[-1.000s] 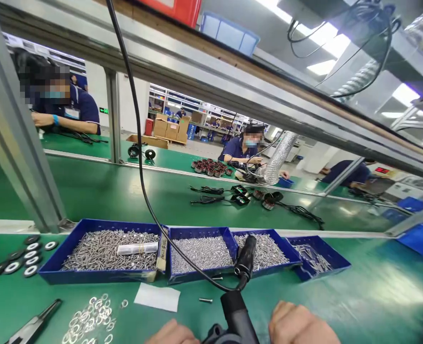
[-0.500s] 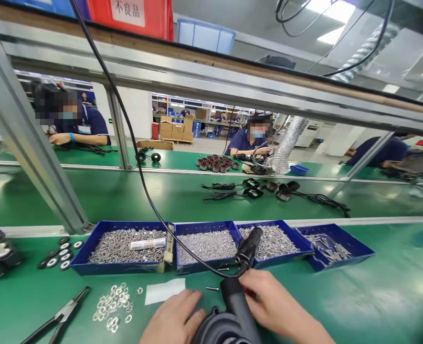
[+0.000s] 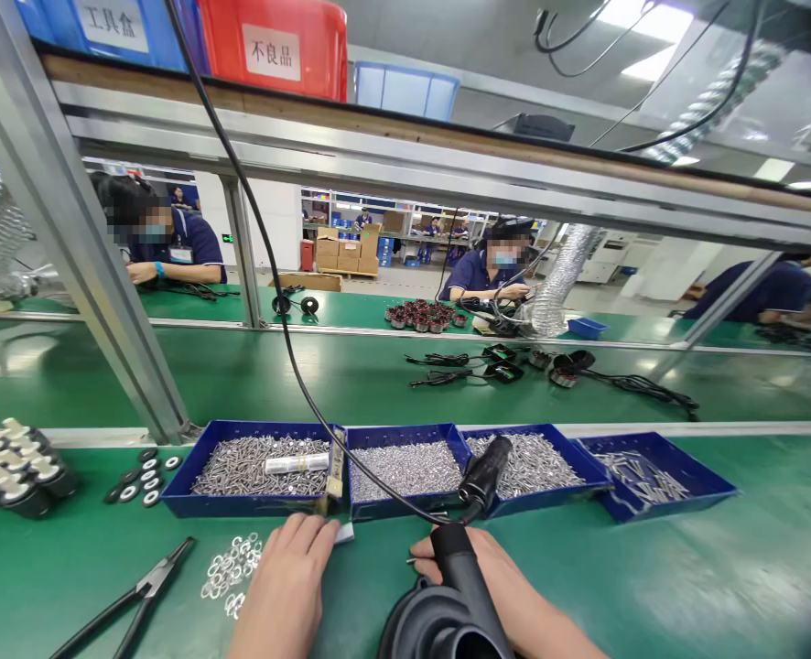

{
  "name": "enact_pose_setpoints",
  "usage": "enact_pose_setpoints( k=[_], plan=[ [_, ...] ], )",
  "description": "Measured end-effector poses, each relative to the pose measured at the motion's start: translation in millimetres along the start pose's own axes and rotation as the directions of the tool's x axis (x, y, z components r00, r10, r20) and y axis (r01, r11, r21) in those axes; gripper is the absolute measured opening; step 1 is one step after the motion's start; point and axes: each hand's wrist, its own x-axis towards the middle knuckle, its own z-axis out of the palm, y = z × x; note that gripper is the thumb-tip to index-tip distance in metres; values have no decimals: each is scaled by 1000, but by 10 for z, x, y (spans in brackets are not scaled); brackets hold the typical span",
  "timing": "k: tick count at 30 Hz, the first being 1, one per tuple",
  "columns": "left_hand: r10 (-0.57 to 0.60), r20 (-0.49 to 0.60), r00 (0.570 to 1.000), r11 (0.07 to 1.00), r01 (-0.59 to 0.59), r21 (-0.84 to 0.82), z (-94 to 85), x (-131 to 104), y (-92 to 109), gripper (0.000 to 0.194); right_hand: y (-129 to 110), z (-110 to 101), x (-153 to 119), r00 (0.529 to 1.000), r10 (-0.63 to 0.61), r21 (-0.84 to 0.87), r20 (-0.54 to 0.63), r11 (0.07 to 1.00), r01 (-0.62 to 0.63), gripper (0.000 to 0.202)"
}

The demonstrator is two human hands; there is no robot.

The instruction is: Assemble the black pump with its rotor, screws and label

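A black round housing with a tube (image 3: 439, 604) stands at the bottom centre, a black cable connector (image 3: 486, 471) just beyond the tube. My left hand (image 3: 292, 572) lies over a small white paper (image 3: 344, 534), its fingers bent and pointing forward; what is under them is hidden. My right hand (image 3: 492, 572) reaches behind the tube, its fingertips closed at a small metal screw (image 3: 412, 560). Silver rings (image 3: 231, 567) lie left of my left hand. Blue trays of screws (image 3: 261, 467), small metal parts (image 3: 405, 471) and more screws (image 3: 525, 467) line the back.
Pliers (image 3: 148, 586) lie at the left, near black-and-white round parts (image 3: 150, 476) and black parts with white tops (image 3: 25, 467). A fourth blue tray (image 3: 704, 490) is at the right. Metal frame posts (image 3: 96, 247) rise behind; people (image 3: 492, 275) work across the bench.
My left hand has moved left, off the housing and onto the paper. My right hand has shifted down to the screw behind the tube. The view has turned slightly left.
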Motion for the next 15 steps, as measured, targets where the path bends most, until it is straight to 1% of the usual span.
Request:
enact_pose_setpoints(
  k=[2, 3, 4, 6, 8, 10, 12, 14, 15],
  plan=[
    [73, -99, 992, 996, -77, -38, 20, 3, 15, 45, 2, -6, 3, 999, -10, -36, -50, 999, 8, 26],
    [113, -125, 986, 991, -121, -57, 36, -2, 30, 44, 4, -12, 2, 997, -1, -66, -76, 998, -4, 26],
    [147, -136, 980, 985, -157, -68, 53, -9, 50, 42, 7, -19, 1, 995, 10, -97, -100, 995, -19, 26],
    [172, -117, 978, 980, -182, -75, 73, -25, 106, 36, 12, -32, -5, 991, 22, -135, -135, 990, -40, 23],
    [148, -52, 988, 983, -152, -99, 46, -34, 185, 29, 18, -41, -17, 989, 19, -137, -146, 990, -39, 14],
    [113, 89, 990, 977, -95, -190, -43, -21, 281, 26, 27, -44, -32, 990, 11, -118, -142, 993, -28, 7],
    [101, 222, 970, 955, -32, -293, -169, 17, 369, 25, 39, -41, -41, 991, 13, -91, -135, 996, -25, 9],
    [114, 280, 953, 935, -8, -356, -276, 60, 419, 26, 49, -28, -39, 992, 2, -74, -128, 997, -11, 10],
    [141, 289, 947, 928, -25, -371, -304, 70, 423, 27, 49, -18, -35, 992, -11, -76, -126, 997, 1, 10]
  ],
)
